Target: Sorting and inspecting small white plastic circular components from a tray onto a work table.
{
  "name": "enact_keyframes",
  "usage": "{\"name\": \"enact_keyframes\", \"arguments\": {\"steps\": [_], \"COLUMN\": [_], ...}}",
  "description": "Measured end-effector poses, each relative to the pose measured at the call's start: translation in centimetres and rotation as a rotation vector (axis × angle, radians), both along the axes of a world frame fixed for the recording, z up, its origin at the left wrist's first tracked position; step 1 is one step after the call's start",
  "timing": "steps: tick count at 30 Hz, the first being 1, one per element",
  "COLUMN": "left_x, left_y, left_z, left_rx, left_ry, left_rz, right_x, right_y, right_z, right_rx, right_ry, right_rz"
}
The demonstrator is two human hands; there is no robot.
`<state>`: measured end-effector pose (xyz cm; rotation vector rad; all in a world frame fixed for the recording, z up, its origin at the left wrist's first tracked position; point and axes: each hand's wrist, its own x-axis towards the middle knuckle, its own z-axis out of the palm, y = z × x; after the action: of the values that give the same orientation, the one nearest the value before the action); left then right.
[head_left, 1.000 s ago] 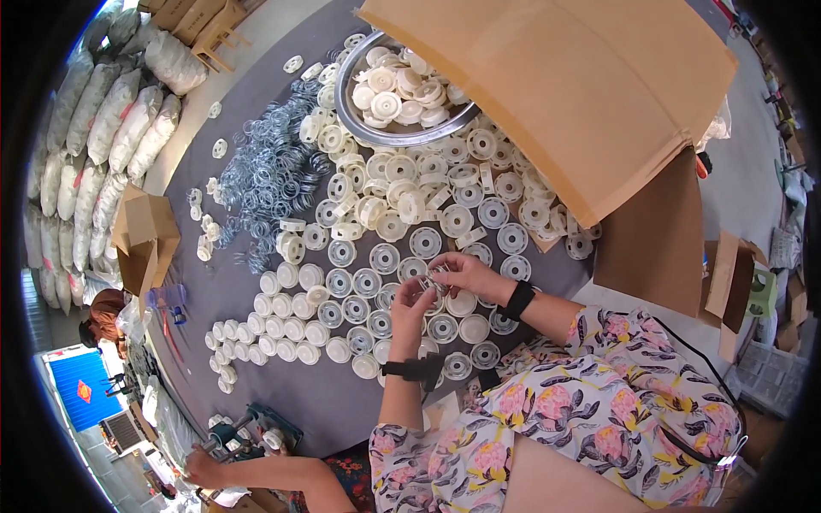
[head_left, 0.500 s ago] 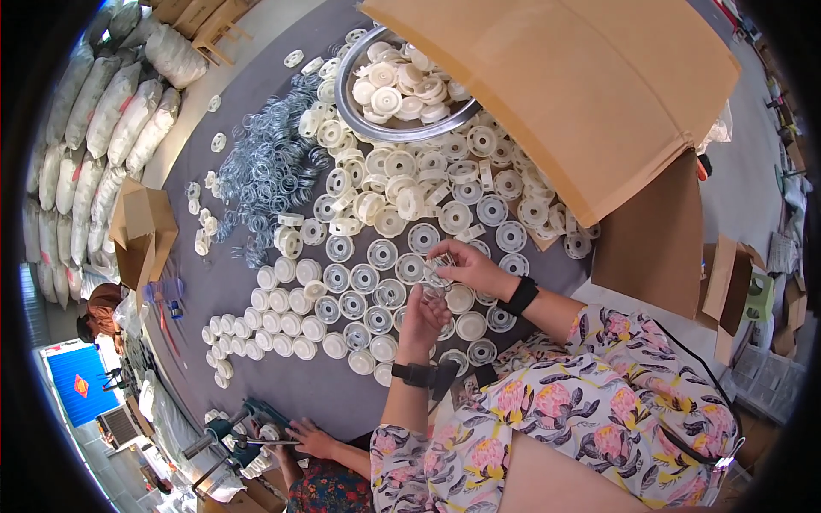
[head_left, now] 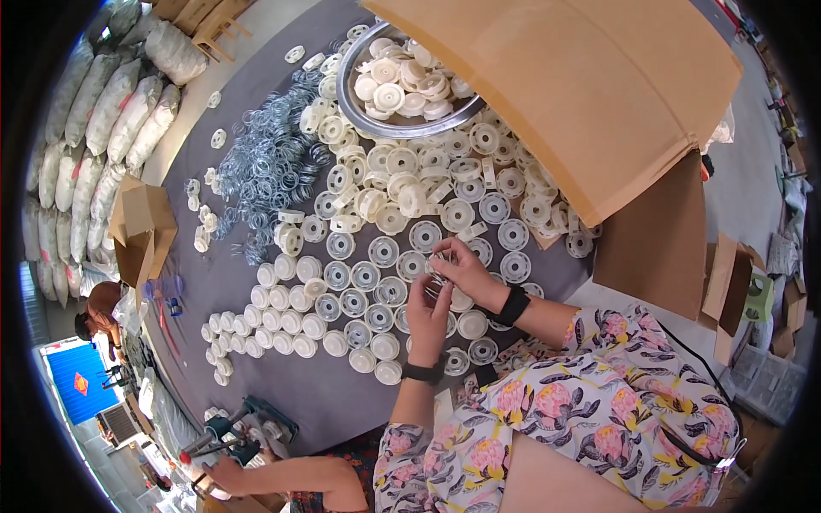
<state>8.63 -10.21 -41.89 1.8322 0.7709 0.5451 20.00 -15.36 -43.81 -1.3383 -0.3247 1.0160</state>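
Note:
My left hand point(head_left: 429, 309) and my right hand point(head_left: 466, 272) meet over the rows of round parts on the table. Closed fingers of both hands pinch thin, shiny metal coil springs point(head_left: 440, 275), partly hidden by the fingers. Beneath and around them lie white plastic wheel-shaped parts point(head_left: 383, 251) in rows, several with a metal ring seated inside. To the left, white capped round parts point(head_left: 291, 321) stand in close rows. A heap of loose bluish coil springs point(head_left: 269, 162) lies farther off at the left.
A metal bowl point(head_left: 342, 90) of cream discs sits at the back beside loose white wheels point(head_left: 402, 184). A large cardboard box point(head_left: 581, 94) leans over the right side. At lower left, a co-worker's hand point(head_left: 227, 474) is by a green hand press point(head_left: 248, 427).
My left hand has risen slightly and closed in on the springs beside my right hand. The co-worker's arm has moved left toward the press's lever.

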Motion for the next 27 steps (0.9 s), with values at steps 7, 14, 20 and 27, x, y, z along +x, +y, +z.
{"name": "enact_keyframes", "arguments": {"steps": [7,14,20,27], "left_x": [-1.2,0.4,-2.6,-2.6], "left_y": [0.3,-1.1,1.5,1.9], "left_z": [1.0,2.5,-0.5,-0.1], "left_rx": [-1.406,-0.844,-1.213,-1.211], "left_ry": [-0.250,-0.030,-0.268,-0.066], "left_rz": [0.266,0.269,0.011,0.210], "right_x": [0.3,0.7,0.9,6.0], "right_y": [-0.4,-0.4,0.2,1.2], "right_z": [1.6,0.2,0.7,-0.9], "right_rx": [0.181,0.065,0.089,0.119], "right_ry": [-0.694,-0.394,-0.489,-0.369], "right_rz": [0.018,0.102,0.146,-0.068]}}
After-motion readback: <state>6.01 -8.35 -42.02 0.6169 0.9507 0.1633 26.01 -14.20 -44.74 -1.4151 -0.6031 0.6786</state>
